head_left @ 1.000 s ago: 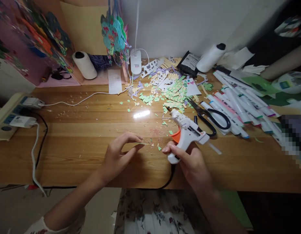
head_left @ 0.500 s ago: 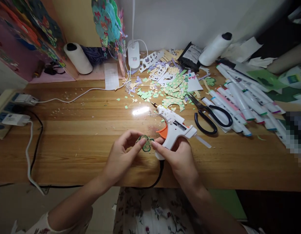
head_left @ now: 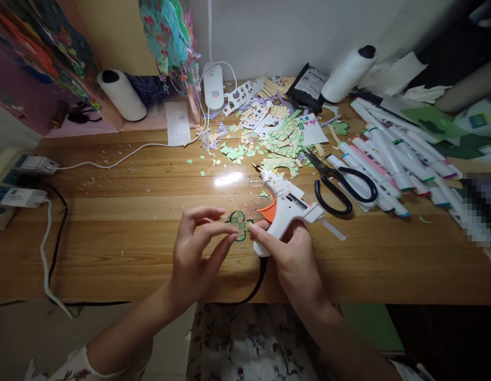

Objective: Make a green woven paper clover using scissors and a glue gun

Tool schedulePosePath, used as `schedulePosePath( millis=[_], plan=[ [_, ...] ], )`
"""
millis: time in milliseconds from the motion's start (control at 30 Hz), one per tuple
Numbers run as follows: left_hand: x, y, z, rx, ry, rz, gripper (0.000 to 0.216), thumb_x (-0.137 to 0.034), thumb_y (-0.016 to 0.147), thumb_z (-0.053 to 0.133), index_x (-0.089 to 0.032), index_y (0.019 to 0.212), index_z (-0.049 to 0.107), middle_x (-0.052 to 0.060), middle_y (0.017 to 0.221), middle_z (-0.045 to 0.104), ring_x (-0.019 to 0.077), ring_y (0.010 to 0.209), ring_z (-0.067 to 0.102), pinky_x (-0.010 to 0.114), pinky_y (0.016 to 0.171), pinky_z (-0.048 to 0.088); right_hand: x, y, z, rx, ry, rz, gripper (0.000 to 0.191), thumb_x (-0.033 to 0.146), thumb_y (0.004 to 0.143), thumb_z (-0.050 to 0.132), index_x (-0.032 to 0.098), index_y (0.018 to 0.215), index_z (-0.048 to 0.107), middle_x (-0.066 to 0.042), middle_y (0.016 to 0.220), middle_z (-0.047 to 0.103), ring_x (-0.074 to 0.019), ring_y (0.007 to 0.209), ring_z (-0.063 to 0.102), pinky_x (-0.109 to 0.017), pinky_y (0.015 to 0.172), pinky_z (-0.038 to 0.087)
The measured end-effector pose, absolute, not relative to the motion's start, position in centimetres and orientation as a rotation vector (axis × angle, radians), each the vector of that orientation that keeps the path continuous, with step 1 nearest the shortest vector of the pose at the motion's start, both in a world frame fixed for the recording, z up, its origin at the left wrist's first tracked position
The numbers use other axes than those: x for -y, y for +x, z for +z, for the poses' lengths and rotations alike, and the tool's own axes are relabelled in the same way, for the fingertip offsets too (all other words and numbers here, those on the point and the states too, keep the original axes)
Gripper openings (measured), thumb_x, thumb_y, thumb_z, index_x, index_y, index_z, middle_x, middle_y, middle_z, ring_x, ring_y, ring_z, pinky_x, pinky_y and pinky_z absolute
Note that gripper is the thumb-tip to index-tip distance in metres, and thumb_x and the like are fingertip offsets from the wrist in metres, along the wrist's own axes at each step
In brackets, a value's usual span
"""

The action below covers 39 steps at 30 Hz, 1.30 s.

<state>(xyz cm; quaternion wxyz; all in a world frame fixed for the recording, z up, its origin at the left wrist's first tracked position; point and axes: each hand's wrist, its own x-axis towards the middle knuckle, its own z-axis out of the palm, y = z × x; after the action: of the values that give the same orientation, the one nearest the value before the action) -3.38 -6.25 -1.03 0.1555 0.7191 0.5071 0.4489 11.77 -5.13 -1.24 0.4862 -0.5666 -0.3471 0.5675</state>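
A small checkered green-and-tan paper cutout [head_left: 240, 226] with a dark green outline and rounded lobes is held up over the table. My left hand [head_left: 203, 246] has thumb and index fingertip close together at the cutout's left side, its other fingers raised; whether they press the paper is hard to see. My right hand [head_left: 298, 254] wraps round the handle of a white hot glue gun [head_left: 283, 193] with an orange trigger. Thumb and fingertip of this hand pinch the cutout's right edge. The gun's nozzle points away to the upper left, and a clear glue stick pokes from its back.
Black-handled scissors [head_left: 338, 188] lie right of the gun, beside a pile of markers [head_left: 392, 153]. Paper scraps [head_left: 277, 132] cover the back middle. White thread cones [head_left: 124, 98] stand at the back. On the left is a power strip [head_left: 7, 180] with cables.
My left thumb has come off the cutout's face to its lower left side, and the left fingers have lifted. More of the cutout shows; the gun shifted slightly right with my right hand.
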Motion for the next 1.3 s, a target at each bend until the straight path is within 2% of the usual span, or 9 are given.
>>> schedulePosePath(
  millis=[133, 400, 567, 800, 1033, 1300],
  plan=[
    [6.5, -3.4, -0.9, -1.355, 2.223, 1.261, 0.02, -0.008, 0.08, 0.063, -0.024, 0.092, 0.062, 0.004, 0.103, 0.054, 0.0158, 0.093, 0.054, 0.029, 0.078, 0.049, 5.3, 11.8, -1.2, 0.826, -1.362, 1.395, 0.018, 0.028, 0.066, 0.077, 0.017, 0.071, 0.064, 0.0, 0.065, 0.067, -0.0139, 0.06, 0.06, -0.025, 0.056, 0.049],
    [6.9, -3.6, -0.3, -1.426, 2.046, 1.3, 0.019, -0.005, 0.08, 0.061, -0.021, 0.09, 0.062, 0.001, 0.088, 0.059, 0.0137, 0.085, 0.057, 0.028, 0.078, 0.047, 5.5, 12.0, -1.3, 0.78, -1.367, 1.338, 0.019, 0.027, 0.067, 0.077, 0.017, 0.071, 0.062, 0.0, 0.065, 0.066, -0.0138, 0.06, 0.06, -0.025, 0.056, 0.049],
    [7.2, -3.9, -0.1, -1.479, 2.108, 1.322, 0.022, -0.004, 0.081, 0.061, -0.022, 0.094, 0.064, 0.001, 0.087, 0.061, 0.0134, 0.081, 0.058, 0.027, 0.074, 0.047, 5.4, 12.3, -1.4, 0.767, -1.367, 1.311, 0.016, 0.025, 0.068, 0.077, 0.016, 0.071, 0.063, 0.001, 0.065, 0.066, -0.0122, 0.06, 0.06, -0.023, 0.056, 0.049],
    [6.4, -2.6, -0.5, -1.533, 2.333, 1.285, 0.021, -0.015, 0.072, 0.075, -0.023, 0.089, 0.066, 0.0, 0.084, 0.058, 0.0121, 0.073, 0.054, 0.027, 0.068, 0.043, 5.8, 12.2, -1.2, 0.778, -1.295, 1.354, 0.014, 0.022, 0.069, 0.076, 0.016, 0.071, 0.064, 0.003, 0.064, 0.065, -0.0098, 0.059, 0.059, -0.021, 0.056, 0.047],
    [6.1, -2.2, 0.0, -1.58, 2.317, 1.212, 0.012, -0.015, 0.075, 0.072, -0.022, 0.083, 0.067, 0.001, 0.079, 0.057, 0.0145, 0.073, 0.052, 0.03, 0.068, 0.041, 5.9, 11.9, -1.0, 0.742, -1.25, 1.402, 0.013, 0.021, 0.07, 0.076, 0.017, 0.073, 0.064, 0.003, 0.066, 0.068, -0.0099, 0.061, 0.062, -0.021, 0.059, 0.049],
    [5.8, -2.1, 0.1, -1.594, 2.528, 1.023, 0.006, -0.016, 0.084, 0.062, -0.022, 0.084, 0.062, 0.002, 0.084, 0.059, 0.0172, 0.078, 0.052, 0.031, 0.07, 0.037, 6.0, 11.9, -1.4, 0.734, -1.217, 1.441, 0.012, 0.02, 0.071, 0.076, 0.017, 0.072, 0.064, 0.005, 0.066, 0.068, -0.0084, 0.062, 0.062, -0.019, 0.06, 0.048]
  ],
)
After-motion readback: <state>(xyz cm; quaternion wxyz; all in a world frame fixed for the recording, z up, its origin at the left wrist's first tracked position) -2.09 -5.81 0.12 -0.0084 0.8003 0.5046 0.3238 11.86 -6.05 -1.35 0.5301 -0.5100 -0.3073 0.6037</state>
